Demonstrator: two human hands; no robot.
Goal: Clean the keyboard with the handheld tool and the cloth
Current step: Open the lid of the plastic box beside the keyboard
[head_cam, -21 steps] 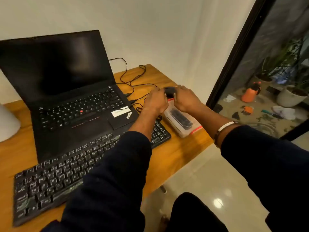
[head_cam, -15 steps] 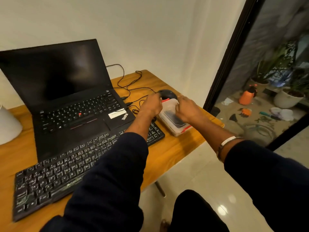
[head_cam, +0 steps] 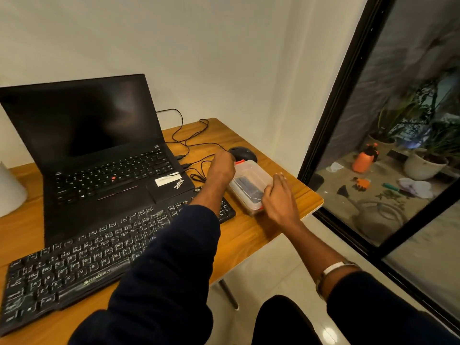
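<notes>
A black external keyboard point(head_cam: 74, 265) lies across the front of the wooden table point(head_cam: 293, 195), partly under my left forearm. To its right stands a clear plastic box point(head_cam: 251, 180) with red clips and a dark object inside. My left hand point(head_cam: 221, 168) grips the box's far left end, fingers curled over it. My right hand point(head_cam: 280, 200) lies against the box's near right side, fingers fairly straight. No cloth shows in view.
An open black laptop point(head_cam: 99, 155) with a dark screen sits behind the keyboard. A black mouse point(head_cam: 242, 153) and its cables point(head_cam: 194, 143) lie behind the box. A white object point(head_cam: 10, 190) is at the left edge. A glass door point(head_cam: 388, 145) stands right of the table.
Both hands came off the mouse and down onto the plastic box. My right hand has slid from the box's top to its near right side. The view tilted upward.
</notes>
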